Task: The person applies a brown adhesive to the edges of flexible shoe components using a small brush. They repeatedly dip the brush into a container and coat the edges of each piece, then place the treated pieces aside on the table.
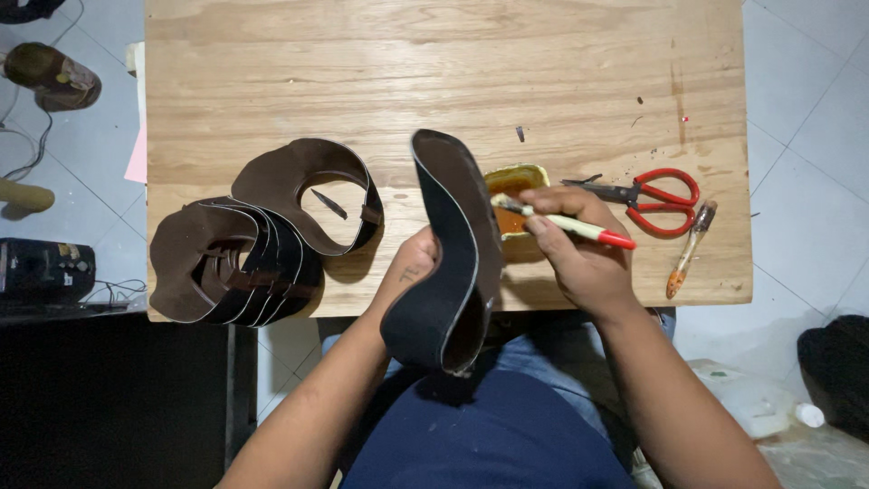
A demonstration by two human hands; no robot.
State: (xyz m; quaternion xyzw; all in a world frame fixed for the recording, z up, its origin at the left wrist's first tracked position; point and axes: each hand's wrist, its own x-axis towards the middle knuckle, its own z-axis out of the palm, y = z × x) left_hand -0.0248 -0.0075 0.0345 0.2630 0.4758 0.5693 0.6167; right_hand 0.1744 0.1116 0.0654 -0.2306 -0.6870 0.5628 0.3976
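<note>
While glue tin [518, 177] holds orange glue, right hand [579, 249] dips brush [561, 220].

A pale wooden plank worktop [453, 63] with glue stains carries a small yellow open tin of amber glue [512, 195] near its front edge. Well left of the tin lie a stack of curved dark brown leather cut pieces [226, 263] and one single curved piece [312, 177]. Just right of the tin lie red-handled scissors [647, 199] and a glue-crusted wooden-handled brush [690, 249].
</note>
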